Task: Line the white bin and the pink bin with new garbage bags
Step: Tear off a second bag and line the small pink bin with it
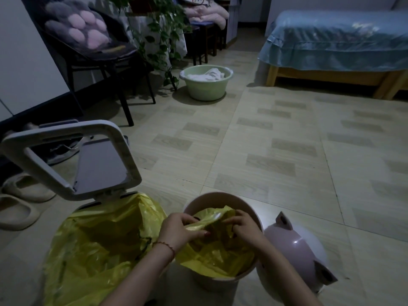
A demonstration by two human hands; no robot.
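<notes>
The white bin [88,207] stands at the lower left with its lid frame [70,157] tipped up; a yellow garbage bag [95,250] is draped over its mouth and sides. To its right the round pink bin [223,198] holds a second yellow bag [212,255], crumpled inside its opening. My left hand [178,231] and my right hand [241,228] both grip that bag's top edge over the pink bin, pulling it apart. The pink bin's lower body is hidden by my arms.
The pink bin's domed lid [295,252] lies on the floor to its right. Slippers [19,202] sit at the left. A chair [95,51], a green basin [206,81] with cloth and a bed [337,43] stand farther back across the tiled floor.
</notes>
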